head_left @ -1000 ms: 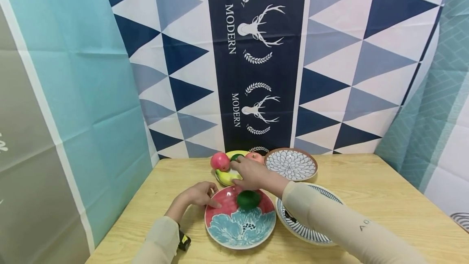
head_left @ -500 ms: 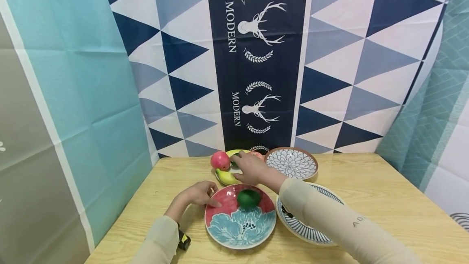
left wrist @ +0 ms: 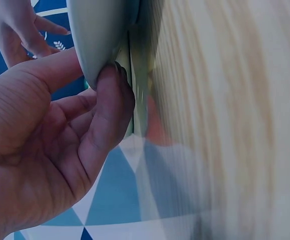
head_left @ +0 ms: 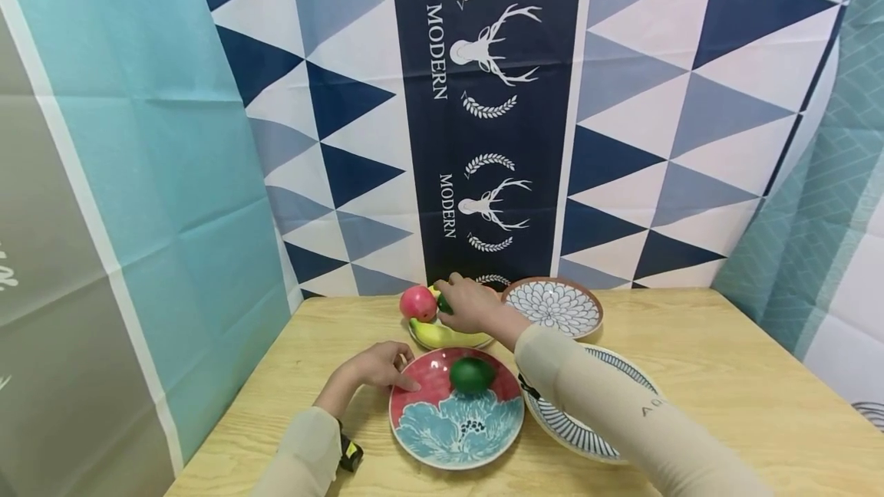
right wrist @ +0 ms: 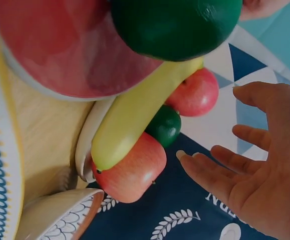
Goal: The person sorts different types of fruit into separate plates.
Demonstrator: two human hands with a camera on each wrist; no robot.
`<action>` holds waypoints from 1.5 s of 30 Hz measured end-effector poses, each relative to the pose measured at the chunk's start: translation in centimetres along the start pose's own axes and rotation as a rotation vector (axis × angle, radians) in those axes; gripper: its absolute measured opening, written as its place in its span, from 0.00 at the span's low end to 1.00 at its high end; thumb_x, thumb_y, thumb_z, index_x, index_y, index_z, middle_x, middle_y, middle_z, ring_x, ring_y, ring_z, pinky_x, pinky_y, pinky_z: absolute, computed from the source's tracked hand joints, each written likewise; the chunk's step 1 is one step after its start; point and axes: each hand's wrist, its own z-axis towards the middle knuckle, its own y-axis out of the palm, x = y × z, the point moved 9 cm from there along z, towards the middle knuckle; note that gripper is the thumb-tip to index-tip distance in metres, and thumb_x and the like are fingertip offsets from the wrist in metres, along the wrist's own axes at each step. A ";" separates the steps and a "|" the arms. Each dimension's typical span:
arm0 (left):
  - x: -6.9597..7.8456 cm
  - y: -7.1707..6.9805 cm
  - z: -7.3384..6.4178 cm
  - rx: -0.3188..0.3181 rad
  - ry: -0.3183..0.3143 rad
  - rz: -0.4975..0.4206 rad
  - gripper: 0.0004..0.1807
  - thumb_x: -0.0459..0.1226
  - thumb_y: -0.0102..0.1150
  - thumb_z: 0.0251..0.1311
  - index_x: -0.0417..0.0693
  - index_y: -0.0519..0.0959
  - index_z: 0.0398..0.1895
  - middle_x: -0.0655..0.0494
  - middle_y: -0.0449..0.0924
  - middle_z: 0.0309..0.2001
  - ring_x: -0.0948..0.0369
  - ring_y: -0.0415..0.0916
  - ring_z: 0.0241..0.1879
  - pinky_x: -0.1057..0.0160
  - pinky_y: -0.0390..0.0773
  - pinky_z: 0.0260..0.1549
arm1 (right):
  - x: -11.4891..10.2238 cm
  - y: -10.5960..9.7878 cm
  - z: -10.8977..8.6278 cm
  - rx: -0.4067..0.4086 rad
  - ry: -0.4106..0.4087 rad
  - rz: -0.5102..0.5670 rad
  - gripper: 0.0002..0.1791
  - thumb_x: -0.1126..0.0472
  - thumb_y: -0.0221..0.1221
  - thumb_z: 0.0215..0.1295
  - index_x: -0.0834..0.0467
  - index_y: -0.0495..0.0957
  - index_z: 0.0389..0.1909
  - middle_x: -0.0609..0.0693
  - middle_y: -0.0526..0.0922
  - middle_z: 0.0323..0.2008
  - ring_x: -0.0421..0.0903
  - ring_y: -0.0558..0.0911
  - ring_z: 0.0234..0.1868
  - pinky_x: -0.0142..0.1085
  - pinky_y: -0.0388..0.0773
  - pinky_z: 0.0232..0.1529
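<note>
In the head view, my left hand (head_left: 376, 365) pinches the left rim of a red plate with a blue flower (head_left: 459, 436), thumb above and fingers beneath. Toward that plate's back lies a dark green oval fruit (head_left: 473, 376). My right hand (head_left: 471, 305) hovers over a fruit plate (right wrist: 84, 140) behind it, fingers spread and holding nothing. That plate carries a banana (head_left: 442, 334), a pinkish-red round fruit (head_left: 418, 303), an apple (right wrist: 129, 170) and a smaller-looking green fruit (right wrist: 163, 126). From the head, the right hand hides most of the apple.
A brown-rimmed plate with a petal pattern (head_left: 552, 309) stands at the back right. Right of the red plate is a blue-striped plate (head_left: 580, 436), partly under my right forearm. Patterned cloth (head_left: 497, 136) hangs behind the wooden table (head_left: 718, 374).
My right hand has lifted slightly and drawn back from the banana, uncovering more of it. The left hand keeps its hold on the plate's rim.
</note>
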 end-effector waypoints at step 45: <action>0.0 -0.2 0.3 0.011 0.012 0.050 0.15 0.40 0.79 0.59 0.47 0.80 0.41 0.53 0.77 0.32 0.57 0.73 0.32 0.61 0.74 0.32 | 1.3 2.4 3.3 -0.044 0.139 0.052 0.30 0.55 0.69 0.69 0.59 0.74 0.68 0.61 0.76 0.56 0.57 0.78 0.54 0.52 0.78 0.59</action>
